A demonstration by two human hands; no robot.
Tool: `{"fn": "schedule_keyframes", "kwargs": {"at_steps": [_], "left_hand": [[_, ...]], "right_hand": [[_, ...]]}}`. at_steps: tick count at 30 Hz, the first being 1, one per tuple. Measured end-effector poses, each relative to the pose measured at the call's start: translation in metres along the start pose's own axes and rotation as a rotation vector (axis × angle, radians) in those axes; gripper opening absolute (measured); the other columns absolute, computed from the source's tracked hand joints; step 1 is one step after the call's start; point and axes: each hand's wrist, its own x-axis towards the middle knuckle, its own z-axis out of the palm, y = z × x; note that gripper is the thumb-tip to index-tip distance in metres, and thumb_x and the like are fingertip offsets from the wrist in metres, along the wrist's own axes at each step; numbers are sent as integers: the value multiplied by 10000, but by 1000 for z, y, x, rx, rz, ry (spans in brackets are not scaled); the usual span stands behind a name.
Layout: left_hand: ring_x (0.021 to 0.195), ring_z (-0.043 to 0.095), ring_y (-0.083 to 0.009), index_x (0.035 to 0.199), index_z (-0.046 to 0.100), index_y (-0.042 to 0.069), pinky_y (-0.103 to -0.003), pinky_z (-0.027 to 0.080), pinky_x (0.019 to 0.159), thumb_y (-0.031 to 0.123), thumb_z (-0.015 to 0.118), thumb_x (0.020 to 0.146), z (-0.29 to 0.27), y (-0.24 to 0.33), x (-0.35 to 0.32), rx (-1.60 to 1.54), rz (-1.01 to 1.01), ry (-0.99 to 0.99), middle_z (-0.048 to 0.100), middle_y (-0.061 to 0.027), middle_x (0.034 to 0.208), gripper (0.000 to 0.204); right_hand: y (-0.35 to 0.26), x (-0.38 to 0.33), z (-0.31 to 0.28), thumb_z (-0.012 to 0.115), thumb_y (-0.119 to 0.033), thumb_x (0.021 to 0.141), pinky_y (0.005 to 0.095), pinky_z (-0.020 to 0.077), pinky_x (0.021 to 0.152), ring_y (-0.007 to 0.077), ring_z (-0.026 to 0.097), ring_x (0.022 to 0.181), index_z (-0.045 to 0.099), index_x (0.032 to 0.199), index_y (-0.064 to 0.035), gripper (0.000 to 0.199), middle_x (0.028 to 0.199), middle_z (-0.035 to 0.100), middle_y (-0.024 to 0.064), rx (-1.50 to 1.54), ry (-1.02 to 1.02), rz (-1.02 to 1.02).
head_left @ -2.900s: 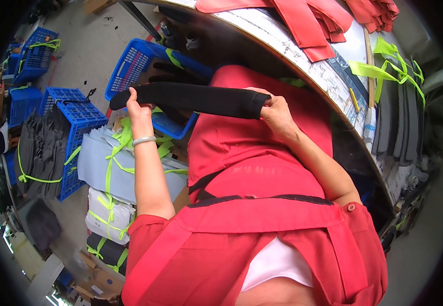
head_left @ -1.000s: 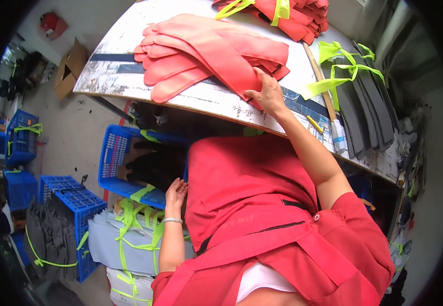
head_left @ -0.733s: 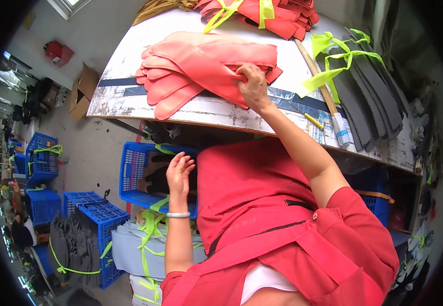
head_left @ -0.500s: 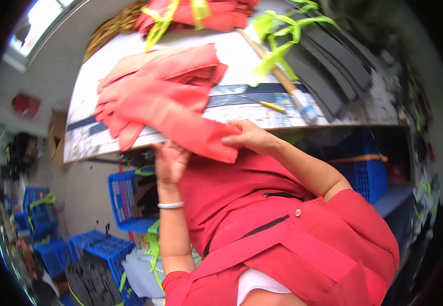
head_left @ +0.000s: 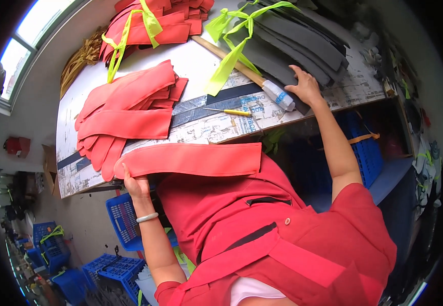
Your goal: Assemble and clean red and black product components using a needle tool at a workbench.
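A long red fabric-like strip (head_left: 196, 159) with one rounded end lies across my front at the table edge. My left hand (head_left: 137, 185) is closed on its rounded left end, thumb on top and the other fingers hidden underneath. At the right, my right hand (head_left: 305, 87) is open, thumb and fingers apart, at the near end of a stack of dark grey strips (head_left: 293, 46). Whether it touches them, I cannot tell. Left of that hand is a wooden stick (head_left: 231, 60) with a wrapped white end. Several more red strips (head_left: 129, 102) are fanned on the table.
A yellow-handled pointed tool (head_left: 236, 112) lies near the table's front edge. Farther back is a red bundle (head_left: 155, 30) with a lime-green tie (head_left: 124, 43); another lime tie (head_left: 234, 46) rests by the grey strips. Blue crates (head_left: 122, 214) stand below left, and another blue crate (head_left: 361, 153) sits underneath.
My right hand has let go of the red strip's square end and moved right to the grey stack. My left hand has moved left and now grips the rounded end.
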Motion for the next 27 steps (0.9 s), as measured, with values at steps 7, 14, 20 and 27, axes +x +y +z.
{"fn": "schedule_keyframes", "kwargs": {"at_steps": [7,14,20,27], "left_hand": [[1190,552,-291,1289,498,-12,-454,444,1032,362,424,1028,2,-3,1,28,77,6,577,-149,1277,462],[1148,579,-294,1256,513,0,-447,462,1010,309,383,1044,-19,11,9,27,280,153,590,-151,1238,397],[1220,541,-300,1296,488,-21,-453,418,1065,322,372,1042,-28,15,8,-54,285,179,557,-172,1316,443],[1207,549,-271,1299,490,-19,-427,427,1053,308,389,1043,-3,20,-34,-55,322,77,571,-146,1294,427]], "right_hand": [[5,-8,3,592,-202,815,420,503,885,298,630,991,688,1075,-98,296,1042,661,117,-231,199,-157],[-57,-112,-169,486,-157,862,346,478,861,260,646,943,641,1089,0,317,1030,677,154,35,205,-44],[-156,-150,-119,444,-80,847,276,466,826,135,600,864,649,1051,15,304,916,653,90,649,-338,-343],[-144,-163,25,487,-65,885,394,499,863,368,638,969,630,1085,14,259,1025,657,214,260,-452,-468]]}}
